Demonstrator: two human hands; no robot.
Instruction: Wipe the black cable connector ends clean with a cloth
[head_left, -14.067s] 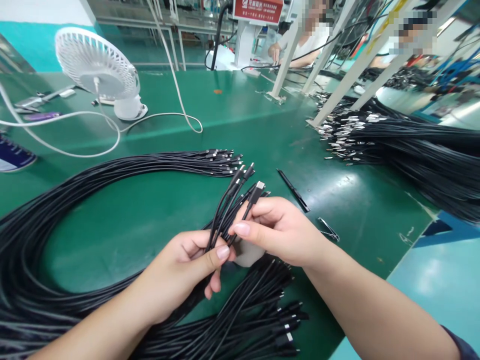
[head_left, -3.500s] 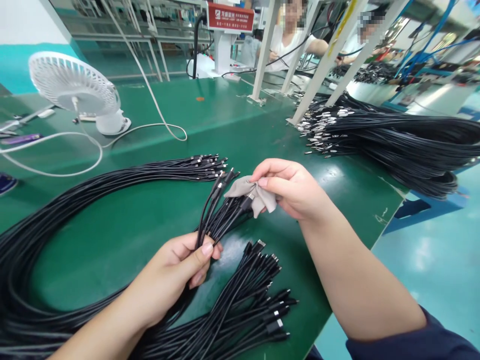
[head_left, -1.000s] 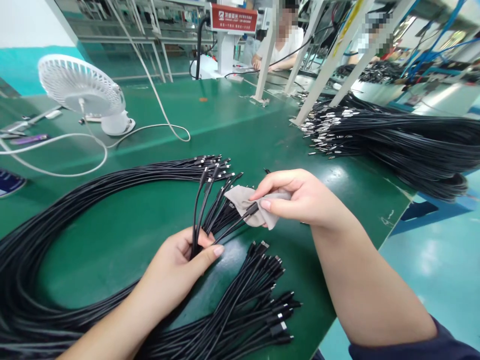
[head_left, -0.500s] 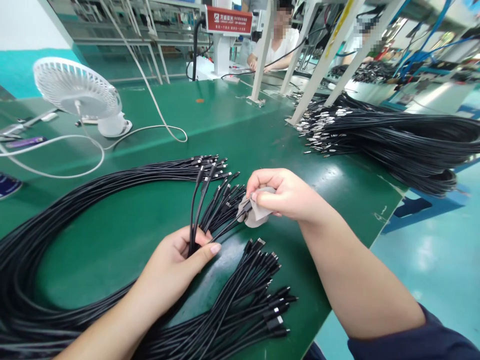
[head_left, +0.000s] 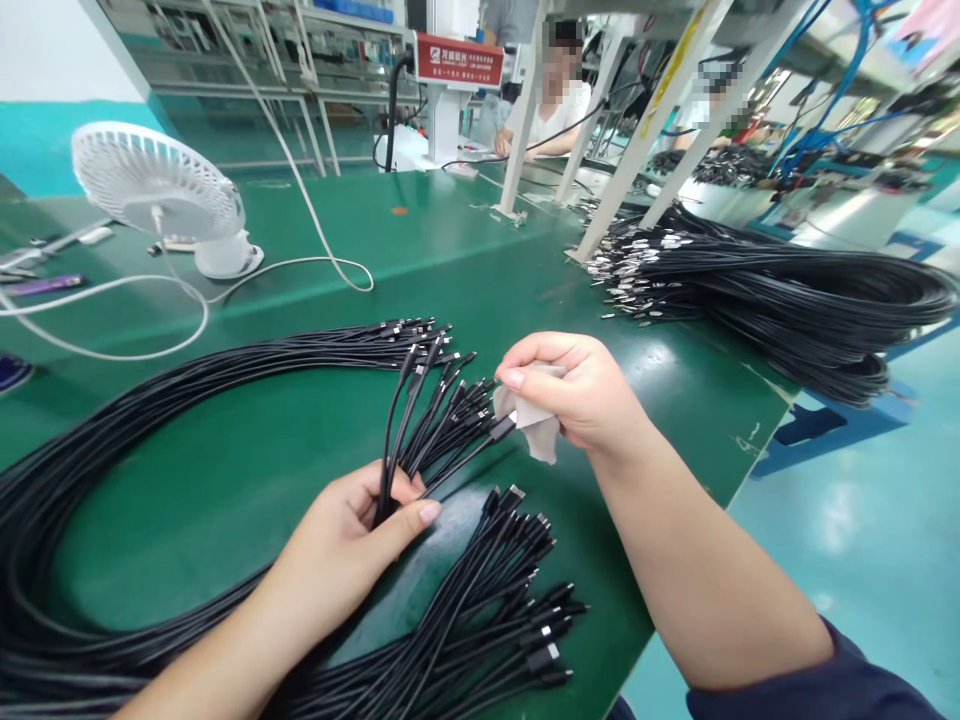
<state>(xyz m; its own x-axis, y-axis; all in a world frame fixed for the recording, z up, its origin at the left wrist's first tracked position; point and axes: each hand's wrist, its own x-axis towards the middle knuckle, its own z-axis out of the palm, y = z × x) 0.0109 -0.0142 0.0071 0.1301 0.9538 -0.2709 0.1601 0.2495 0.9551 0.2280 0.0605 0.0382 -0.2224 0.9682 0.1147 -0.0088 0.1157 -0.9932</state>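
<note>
My left hand [head_left: 375,515] is closed around a bunch of black USB cables [head_left: 439,430], whose plug ends fan out past the fingers. Two of those cables stand up higher than the others. Pinched between the thumb and fingers of my right hand [head_left: 577,390] is a crumpled pale grey cloth [head_left: 538,425]. One cable plug [head_left: 502,428] points at the cloth's lower left side, very close to it; I cannot tell whether they touch. More cables [head_left: 517,570] lie on the table below my hands, plugs facing right.
A long loop of cables [head_left: 150,400] curves over the green table [head_left: 225,480] on the left. A white fan [head_left: 157,190] with a white cord stands behind. Another cable pile [head_left: 765,290] lies at the right by metal posts [head_left: 622,150]. A person [head_left: 555,110] sits across the table.
My right hand has moved slightly right with the cloth, away from the cable plug, which now shows more fully. My left hand keeps its grip on the cables. The view has shifted a little.
</note>
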